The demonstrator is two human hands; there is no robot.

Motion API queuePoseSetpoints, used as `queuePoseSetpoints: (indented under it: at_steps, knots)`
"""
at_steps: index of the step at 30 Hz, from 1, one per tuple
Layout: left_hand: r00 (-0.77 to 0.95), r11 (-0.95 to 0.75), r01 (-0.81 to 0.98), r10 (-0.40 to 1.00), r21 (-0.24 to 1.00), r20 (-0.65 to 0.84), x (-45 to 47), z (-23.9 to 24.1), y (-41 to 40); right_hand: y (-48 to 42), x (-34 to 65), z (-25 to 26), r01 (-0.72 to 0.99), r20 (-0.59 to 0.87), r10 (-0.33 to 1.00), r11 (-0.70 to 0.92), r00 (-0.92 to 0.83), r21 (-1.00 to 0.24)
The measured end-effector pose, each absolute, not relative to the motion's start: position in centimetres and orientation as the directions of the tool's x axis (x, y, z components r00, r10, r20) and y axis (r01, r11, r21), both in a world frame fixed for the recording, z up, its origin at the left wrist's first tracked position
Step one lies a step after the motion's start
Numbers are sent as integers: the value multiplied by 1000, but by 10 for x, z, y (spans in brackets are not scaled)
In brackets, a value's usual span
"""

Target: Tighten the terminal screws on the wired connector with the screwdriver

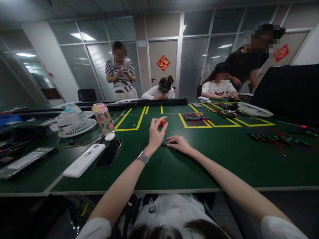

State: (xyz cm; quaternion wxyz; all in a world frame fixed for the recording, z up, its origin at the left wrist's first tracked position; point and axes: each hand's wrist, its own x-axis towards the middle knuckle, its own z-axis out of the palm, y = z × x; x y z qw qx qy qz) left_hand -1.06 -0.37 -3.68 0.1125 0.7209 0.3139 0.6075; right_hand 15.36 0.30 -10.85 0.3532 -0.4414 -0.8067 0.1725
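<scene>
My left hand (156, 134), with a watch on its wrist, is closed around the orange-and-black handle of a screwdriver (162, 123). The thin shaft points straight down. Its tip meets or comes very near a small dark circuit board (163, 144) lying on the green table (169, 172). Low on the tabletop, my right hand (179, 144) pinches the board's right side with its fingertips. My fingers cover part of the board, so its details are too small to tell.
Wired circuit boards (196, 119) lie beyond my right hand, with another wired pile (281, 137) at far right. To the left are a black phone (109, 153), a white power bank (84, 160), a bottle (103, 118) and a fan (77, 127). Several people are across the table.
</scene>
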Motion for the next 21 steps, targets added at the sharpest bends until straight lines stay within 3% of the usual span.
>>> queuePoseSetpoints:
  at_steps: [6, 21]
  knots:
    - [154, -798, 261, 589, 543, 793, -10, -37, -3, 3, 153, -109, 591, 425, 834, 550, -353, -589]
    - [133, -807, 299, 564, 509, 815, -10, -37, -6, 1, 153, -106, 589, 415, 840, 541, -350, -600]
